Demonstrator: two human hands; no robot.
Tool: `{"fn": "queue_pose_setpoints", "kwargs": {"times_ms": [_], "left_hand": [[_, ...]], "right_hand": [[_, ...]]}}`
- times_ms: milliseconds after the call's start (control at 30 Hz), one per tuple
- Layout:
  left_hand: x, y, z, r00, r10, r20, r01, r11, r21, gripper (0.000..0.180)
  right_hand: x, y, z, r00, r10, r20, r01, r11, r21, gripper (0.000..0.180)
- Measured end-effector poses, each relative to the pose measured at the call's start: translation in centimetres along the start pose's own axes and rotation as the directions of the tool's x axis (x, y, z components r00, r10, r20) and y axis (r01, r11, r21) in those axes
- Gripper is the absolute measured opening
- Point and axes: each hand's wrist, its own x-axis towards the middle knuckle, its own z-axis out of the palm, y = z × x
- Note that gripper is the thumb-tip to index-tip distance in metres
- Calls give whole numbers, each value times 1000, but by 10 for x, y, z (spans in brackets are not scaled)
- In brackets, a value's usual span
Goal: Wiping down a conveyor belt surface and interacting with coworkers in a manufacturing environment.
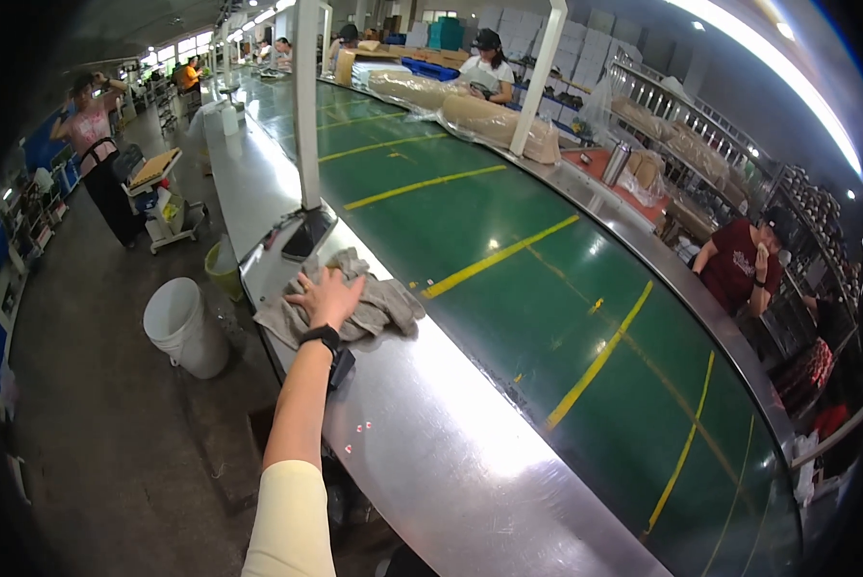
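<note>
My left hand (327,296) lies palm down on a crumpled grey cloth (378,306) and holds it against the shiny steel rim (431,433) of a long conveyor. A black watch sits on that wrist, and a cream sleeve covers the upper arm. The arm reaches up from the lower edge of the view. The cloth rests at the edge of the green belt (508,288), close to a white post (307,106) and its dark base. My right hand is out of sight.
A white bucket (183,325) and a small yellow-green bin (223,269) stand on the floor to my left. Wrapped bundles (494,123) lie on the belt farther up. A person in red (739,264) stands across the belt, and others work farther back.
</note>
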Motion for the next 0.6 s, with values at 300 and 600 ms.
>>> {"fn": "queue_pose_setpoints", "kwargs": {"times_ms": [300, 600], "left_hand": [[-168, 47, 21, 876, 472, 98, -469, 882, -50, 65], [-371, 82, 51, 672, 736, 88, -706, 671, -226, 48]], "right_hand": [[1, 6, -9, 1000, -3, 11, 3, 1000, 4, 35], [-3, 15, 9, 993, 39, -107, -28, 994, 102, 32]]}}
